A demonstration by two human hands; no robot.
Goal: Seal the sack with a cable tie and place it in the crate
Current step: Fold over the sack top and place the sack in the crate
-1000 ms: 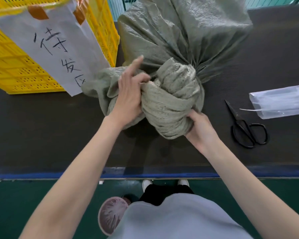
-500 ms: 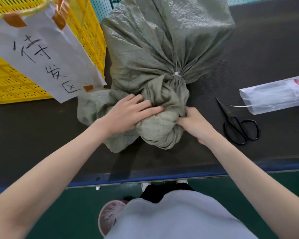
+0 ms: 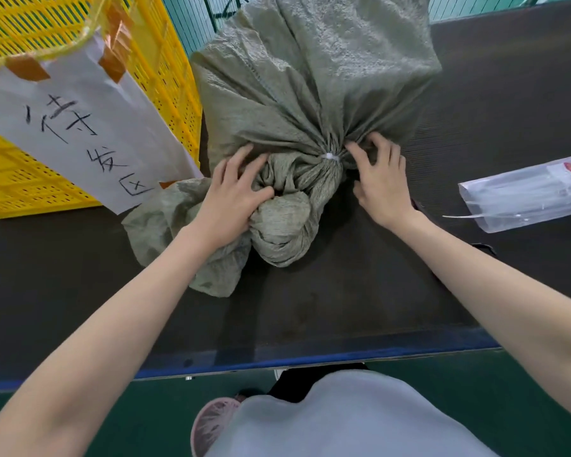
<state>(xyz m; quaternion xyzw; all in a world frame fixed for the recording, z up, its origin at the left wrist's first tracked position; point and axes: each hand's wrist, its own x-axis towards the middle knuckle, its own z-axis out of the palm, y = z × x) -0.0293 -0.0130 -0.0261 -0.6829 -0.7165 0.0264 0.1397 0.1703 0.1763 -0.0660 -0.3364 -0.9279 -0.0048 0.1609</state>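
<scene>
A grey-green woven sack [image 3: 310,80] stands on the dark table, its neck cinched by a white cable tie [image 3: 331,156]. The twisted loose end [image 3: 284,232] lies toward me below the tie. My left hand [image 3: 234,196] grips the bunched neck just left of the tie, fingers dug into the folds. My right hand [image 3: 379,179] clutches the gathered fabric just right of the tie, fingers spread and curled into it. The yellow slatted crate [image 3: 165,77] stands to the left, touching the sack's side.
A white paper label [image 3: 80,133] with handwritten characters hangs taped on the crate's front. A clear plastic packet of cable ties [image 3: 524,196] lies at the right. My right forearm covers the scissors. The table's blue front edge [image 3: 310,359] runs close to my body.
My right hand left the underside of the twisted end and went up to the fabric right of the tie. My left hand slid up toward the tie.
</scene>
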